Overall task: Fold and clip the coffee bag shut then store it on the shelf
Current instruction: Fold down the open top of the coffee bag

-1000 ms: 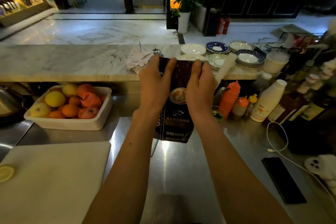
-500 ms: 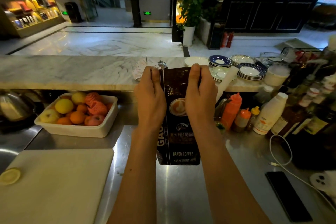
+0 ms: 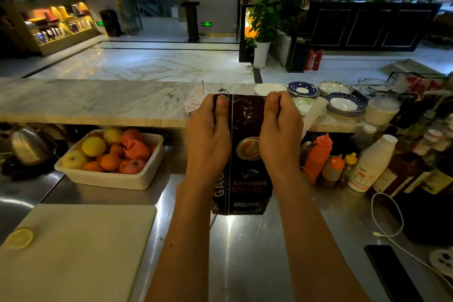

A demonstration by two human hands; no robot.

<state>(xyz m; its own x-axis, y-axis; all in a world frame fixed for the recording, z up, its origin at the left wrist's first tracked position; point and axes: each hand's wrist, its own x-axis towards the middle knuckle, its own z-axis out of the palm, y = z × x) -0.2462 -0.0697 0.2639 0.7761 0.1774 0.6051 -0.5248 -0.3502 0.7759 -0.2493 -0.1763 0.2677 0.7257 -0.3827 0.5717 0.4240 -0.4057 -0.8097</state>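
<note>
Pinching the coffee bag (image 3: pixel 247 154) at its top corners, left hand (image 3: pixel 208 140) and right hand (image 3: pixel 279 140) hold it upright on the steel counter (image 3: pixel 245 252).

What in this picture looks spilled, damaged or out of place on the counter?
Nothing looks spilled or damaged. The coffee bag stands upright on the steel counter, its top corners pinched by the left hand and right hand. One small oddity: a lemon slice lies alone at the cutting board's left edge.
</note>
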